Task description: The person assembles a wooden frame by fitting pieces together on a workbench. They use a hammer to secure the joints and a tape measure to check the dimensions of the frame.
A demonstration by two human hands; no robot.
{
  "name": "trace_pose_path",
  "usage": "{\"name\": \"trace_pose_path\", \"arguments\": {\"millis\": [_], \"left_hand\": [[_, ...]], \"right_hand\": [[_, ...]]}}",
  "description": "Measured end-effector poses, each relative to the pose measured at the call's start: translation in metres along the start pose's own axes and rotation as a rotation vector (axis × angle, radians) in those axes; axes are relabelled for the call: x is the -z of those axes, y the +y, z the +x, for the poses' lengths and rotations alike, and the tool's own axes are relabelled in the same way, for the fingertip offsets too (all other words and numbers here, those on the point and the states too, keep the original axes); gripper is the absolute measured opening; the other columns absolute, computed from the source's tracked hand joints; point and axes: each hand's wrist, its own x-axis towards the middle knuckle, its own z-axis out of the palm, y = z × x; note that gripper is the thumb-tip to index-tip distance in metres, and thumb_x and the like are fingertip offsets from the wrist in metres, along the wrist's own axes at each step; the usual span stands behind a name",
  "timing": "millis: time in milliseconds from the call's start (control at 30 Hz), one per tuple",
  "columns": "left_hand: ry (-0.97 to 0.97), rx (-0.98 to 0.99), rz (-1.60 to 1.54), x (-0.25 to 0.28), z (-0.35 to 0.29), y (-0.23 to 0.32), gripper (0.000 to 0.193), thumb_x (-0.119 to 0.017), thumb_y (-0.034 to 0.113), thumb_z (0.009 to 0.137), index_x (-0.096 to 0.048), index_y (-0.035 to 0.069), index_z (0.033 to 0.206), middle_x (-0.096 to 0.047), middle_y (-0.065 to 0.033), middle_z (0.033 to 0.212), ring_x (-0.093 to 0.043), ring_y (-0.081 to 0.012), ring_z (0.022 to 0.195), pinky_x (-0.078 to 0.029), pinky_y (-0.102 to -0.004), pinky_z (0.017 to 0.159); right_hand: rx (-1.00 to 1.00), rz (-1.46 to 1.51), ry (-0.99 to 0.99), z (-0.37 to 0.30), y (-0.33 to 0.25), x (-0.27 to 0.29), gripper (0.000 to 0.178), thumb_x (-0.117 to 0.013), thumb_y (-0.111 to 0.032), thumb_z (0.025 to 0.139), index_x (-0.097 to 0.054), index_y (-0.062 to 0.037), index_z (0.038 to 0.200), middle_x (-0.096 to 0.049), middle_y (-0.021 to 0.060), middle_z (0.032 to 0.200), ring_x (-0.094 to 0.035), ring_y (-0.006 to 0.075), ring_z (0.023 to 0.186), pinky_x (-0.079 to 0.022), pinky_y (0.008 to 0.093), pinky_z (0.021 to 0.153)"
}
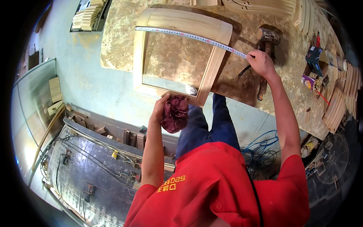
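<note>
A pale wooden frame lies at the table's near edge, its near side sticking out past it. Across its far part stretches a white tape measure, from the frame's left side to beyond its right side. My right hand is closed on the tape's right end; a dark piece shows at the fingers. My left hand is closed on a crumpled maroon cloth, fingertips at the frame's near edge. Right of the frame lies a mallet with a worn head, its handle partly behind my right hand.
The worn wooden table carries curved wooden pieces at the far side. Small boxes and stacked strips lie at right. A dark machine bed with cables stands lower left. Blue hose and a fan are lower right.
</note>
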Motion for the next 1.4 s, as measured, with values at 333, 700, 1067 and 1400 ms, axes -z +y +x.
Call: {"name": "trace_pose_path", "arguments": {"millis": [333, 700, 1067, 1400], "left_hand": [[0.010, -0.072, 0.005, 0.007, 0.008, -0.003, 0.035, -0.052, 0.025, 0.104, -0.056, -0.003, 0.125, -0.070, -0.0187, 0.110, -0.072, -0.0282, 0.095, -0.059, -0.0397, 0.087], [0.272, -0.283, 0.807, 0.025, -0.061, -0.016, 0.023, -0.056, 0.006, 0.085, -0.073, -0.003, 0.099, -0.072, -0.0097, 0.096, -0.065, -0.0155, 0.090, -0.051, -0.0274, 0.083], [-0.227, -0.347, 0.837, -0.058, -0.003, 0.111, 0.043, -0.059, 0.036, 0.102, -0.067, -0.003, 0.120, -0.068, -0.0066, 0.108, -0.059, -0.0132, 0.098, -0.048, -0.0289, 0.088], [-0.137, -0.268, 1.000, -0.072, 0.056, 0.128, 0.023, -0.070, 0.016, 0.093, -0.072, -0.004, 0.104, -0.073, -0.0092, 0.094, -0.066, -0.0151, 0.083, -0.053, -0.0275, 0.077]], "right_hand": [[0.058, 0.039, -0.005, -0.006, 0.000, -0.001, 0.028, -0.060, -0.028, 0.092, -0.068, -0.0016, 0.089, -0.065, 0.0225, 0.088, -0.063, 0.0431, 0.086, -0.050, 0.0489, 0.072], [-0.311, 0.355, -0.095, -0.140, -0.028, -0.083, 0.020, -0.062, -0.018, 0.091, -0.068, 0.0007, 0.093, -0.066, 0.0168, 0.085, -0.065, 0.0299, 0.078, -0.050, 0.0383, 0.072], [-0.474, 0.394, 0.027, -0.184, -0.159, -0.154, 0.021, -0.061, -0.019, 0.092, -0.069, 0.0001, 0.095, -0.068, 0.0175, 0.089, -0.067, 0.0329, 0.084, -0.051, 0.0393, 0.078], [-0.672, 0.434, 0.202, -0.255, -0.166, -0.200, 0.019, -0.064, -0.016, 0.092, -0.068, 0.0019, 0.092, -0.066, 0.0166, 0.089, -0.065, 0.0352, 0.084, -0.051, 0.0399, 0.077]]}}
